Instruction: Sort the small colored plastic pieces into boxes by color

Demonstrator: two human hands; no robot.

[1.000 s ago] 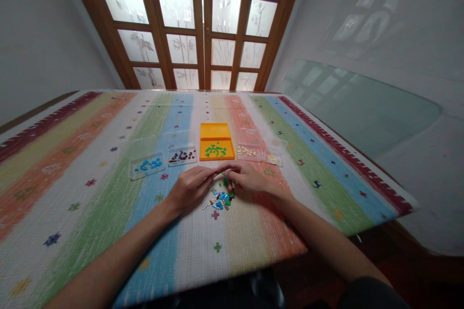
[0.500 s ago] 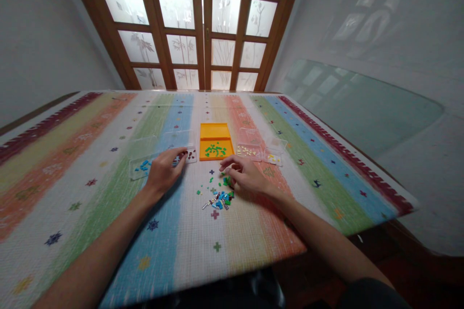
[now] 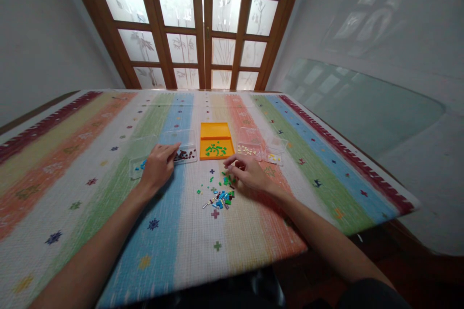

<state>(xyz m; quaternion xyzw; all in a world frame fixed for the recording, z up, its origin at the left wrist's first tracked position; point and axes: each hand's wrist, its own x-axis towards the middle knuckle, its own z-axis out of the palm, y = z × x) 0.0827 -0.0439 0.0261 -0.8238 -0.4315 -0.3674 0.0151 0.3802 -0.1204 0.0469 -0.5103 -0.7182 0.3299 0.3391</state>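
My left hand (image 3: 159,165) hovers between a clear box (image 3: 133,174) of blue toy bricks (image 3: 139,167) and a clear box (image 3: 195,158) of dark brown pieces (image 3: 184,155). Its fingertips are drawn together at the brown box's left side; anything between them is too small to make out. My right hand (image 3: 249,172) is just below the yellow-orange case (image 3: 216,130), loosely curled, with thumb and forefinger apart and nothing visible in it. Beside it lie loose green bricks (image 3: 226,180) and a mixed pile of bricks (image 3: 222,199). Green bricks (image 3: 214,148) lie in the case.
Right of the case stand a clear box with cream pieces (image 3: 247,150) and another with yellow pieces (image 3: 274,158), both with raised lids. A striped cloth (image 3: 203,251) covers the table. A wooden door with glass panes (image 3: 203,24) stands beyond.
My left hand has drawn back to the left from the brown pieces, leaving more of them showing and covering more of the blue bricks. My right hand has shifted slightly right.
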